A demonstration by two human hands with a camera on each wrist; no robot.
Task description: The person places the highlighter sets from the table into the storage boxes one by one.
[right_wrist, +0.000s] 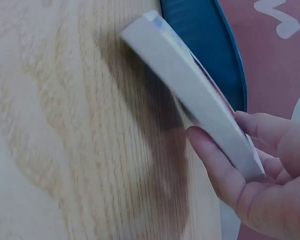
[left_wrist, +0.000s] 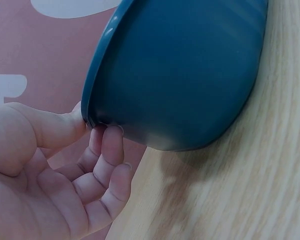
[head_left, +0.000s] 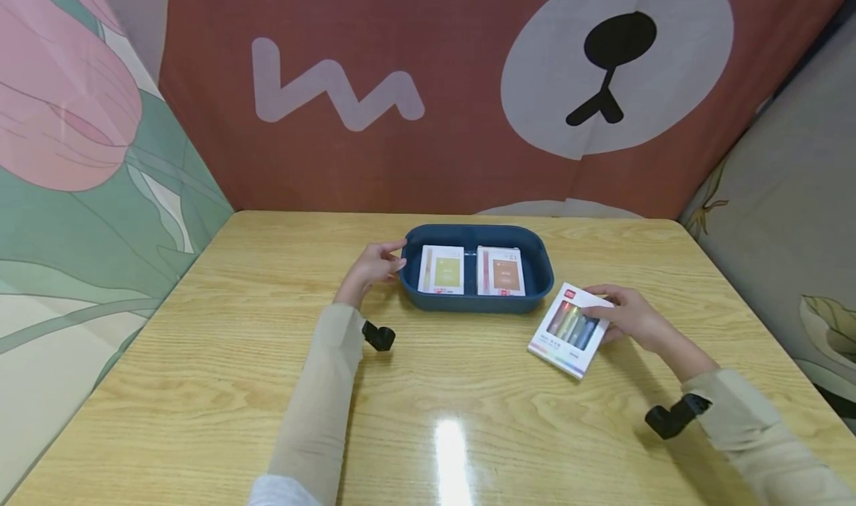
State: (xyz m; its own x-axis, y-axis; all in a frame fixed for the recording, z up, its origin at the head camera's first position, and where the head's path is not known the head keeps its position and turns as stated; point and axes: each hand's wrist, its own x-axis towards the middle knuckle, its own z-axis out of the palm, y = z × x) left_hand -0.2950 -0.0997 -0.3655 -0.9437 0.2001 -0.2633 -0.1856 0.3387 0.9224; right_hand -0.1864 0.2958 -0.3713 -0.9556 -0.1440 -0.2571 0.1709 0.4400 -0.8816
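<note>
A dark blue plastic basin (head_left: pixel 478 304) stands toward the back of the table. My left hand (head_left: pixel 371 267) pinches its left rim between thumb and fingers, and the left wrist view shows the basin's side wall (left_wrist: pixel 175 75). To the right of the basin, my right hand (head_left: pixel 630 316) grips a white crayon box (head_left: pixel 565 350) by its right edge. The box is tilted, and coloured sticks show through its front window. In the right wrist view the box (right_wrist: pixel 190 90) appears edge-on above the wood, casting a shadow. Its contents cannot be made out in more detail.
Inside the basin lie two flat white boxes side by side, one with a yellow-green panel (head_left: pixel 448 272) and one with an orange panel (head_left: pixel 506 274). The wooden table (head_left: pixel 200 357) meets a reddish-brown printed cloth (head_left: pixel 401 164) at the back.
</note>
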